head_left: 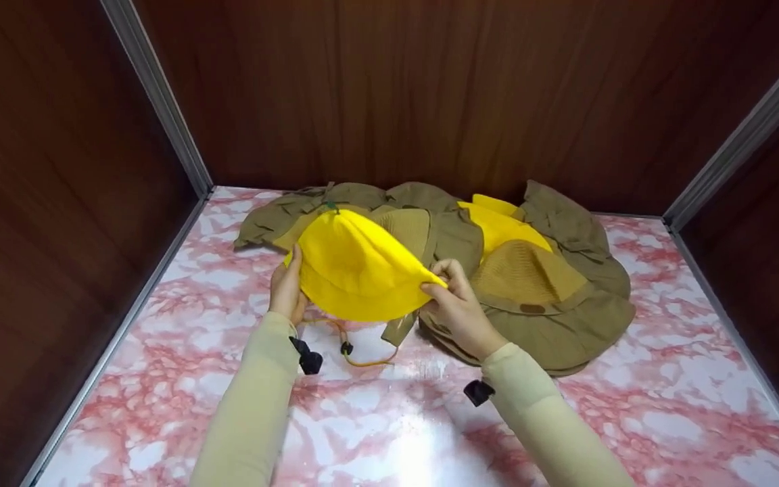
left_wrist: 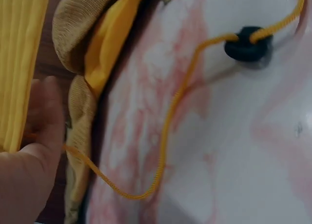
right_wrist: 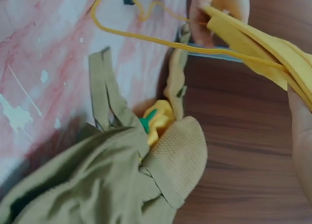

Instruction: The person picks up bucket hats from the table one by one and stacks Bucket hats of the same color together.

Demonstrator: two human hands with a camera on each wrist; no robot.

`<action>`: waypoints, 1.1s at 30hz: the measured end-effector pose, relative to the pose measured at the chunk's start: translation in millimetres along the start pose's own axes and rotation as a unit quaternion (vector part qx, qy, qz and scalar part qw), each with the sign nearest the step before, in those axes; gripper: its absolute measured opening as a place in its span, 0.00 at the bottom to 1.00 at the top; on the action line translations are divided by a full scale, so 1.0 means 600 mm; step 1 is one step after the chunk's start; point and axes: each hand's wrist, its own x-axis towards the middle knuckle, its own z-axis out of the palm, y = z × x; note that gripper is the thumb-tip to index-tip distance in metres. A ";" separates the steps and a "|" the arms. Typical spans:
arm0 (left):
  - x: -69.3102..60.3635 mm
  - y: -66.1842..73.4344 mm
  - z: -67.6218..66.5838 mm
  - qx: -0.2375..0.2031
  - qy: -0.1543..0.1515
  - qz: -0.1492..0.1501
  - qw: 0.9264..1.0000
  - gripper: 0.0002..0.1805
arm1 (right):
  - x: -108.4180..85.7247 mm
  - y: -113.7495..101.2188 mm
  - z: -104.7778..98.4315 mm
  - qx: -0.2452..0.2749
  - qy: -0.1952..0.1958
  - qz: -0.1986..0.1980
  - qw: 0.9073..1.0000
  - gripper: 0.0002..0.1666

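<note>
A yellow bucket-style hat (head_left: 356, 270) with a small green stem on its crown is held up between both hands, its crown pinched flat. My left hand (head_left: 286, 287) grips the hat's left edge, thumb in front and fingers behind it. My right hand (head_left: 460, 311) pinches the right corner of the brim between thumb and fingers. An orange chin cord (left_wrist: 163, 151) hangs from the hat in a loop, with a black cord lock (left_wrist: 248, 44) on it. In the right wrist view the cord runs to the brim edge beside my right hand (right_wrist: 302, 141).
Behind and right of the held hat lie several khaki sun hats (head_left: 552, 331) with ruffled flaps and mesh crowns (head_left: 528, 274). Another yellow hat (head_left: 501, 226) lies among them. Dark wooden panels (head_left: 416, 95) enclose the pink-marbled table (head_left: 376, 419) at the back and sides.
</note>
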 end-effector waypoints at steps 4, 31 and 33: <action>-0.019 0.028 0.019 -0.020 -0.004 0.042 0.999 0.26 | -0.010 -0.022 -0.011 0.000 0.036 -0.008 0.999 0.11; -0.134 0.109 -0.012 0.520 -0.060 0.066 0.850 0.27 | -0.053 -0.001 -0.053 -0.041 0.072 0.029 0.996 0.26; -0.138 0.104 -0.019 0.554 -0.057 0.059 0.829 0.25 | -0.056 0.013 -0.052 -0.055 0.066 0.043 0.995 0.27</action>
